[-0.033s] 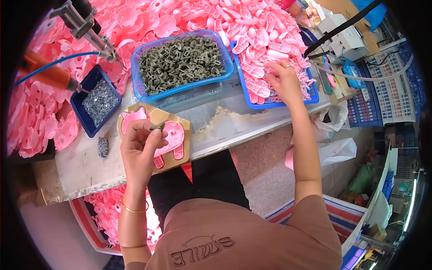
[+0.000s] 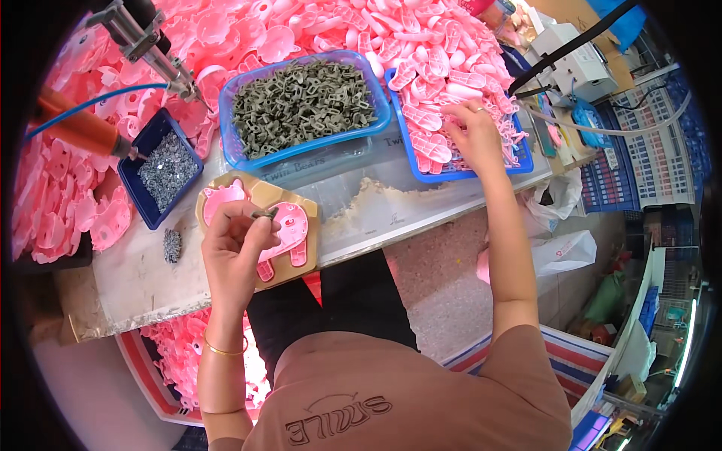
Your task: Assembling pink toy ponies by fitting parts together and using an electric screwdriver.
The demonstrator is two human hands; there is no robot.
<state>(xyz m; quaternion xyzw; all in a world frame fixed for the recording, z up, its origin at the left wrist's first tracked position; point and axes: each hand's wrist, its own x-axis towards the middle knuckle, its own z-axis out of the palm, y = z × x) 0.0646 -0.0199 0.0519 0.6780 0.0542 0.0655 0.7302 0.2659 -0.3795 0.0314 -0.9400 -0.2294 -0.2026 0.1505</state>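
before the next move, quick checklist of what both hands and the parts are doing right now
1. Left hand pinching a small grey part: ok.
2. Pink shells seated in the tan jig: ok.
3. Right hand on pink pieces in the right blue tray: ok; whether it grips one: cannot tell.
4. Grey parts tray stocked: ok.
5. Screw box stocked: ok.
6. Hanging screwdriver apart from both hands: ok.

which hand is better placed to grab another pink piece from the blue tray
Right. The right hand already rests on the pink pieces in the blue tray; the left hand pinches a small grey part over the jig.
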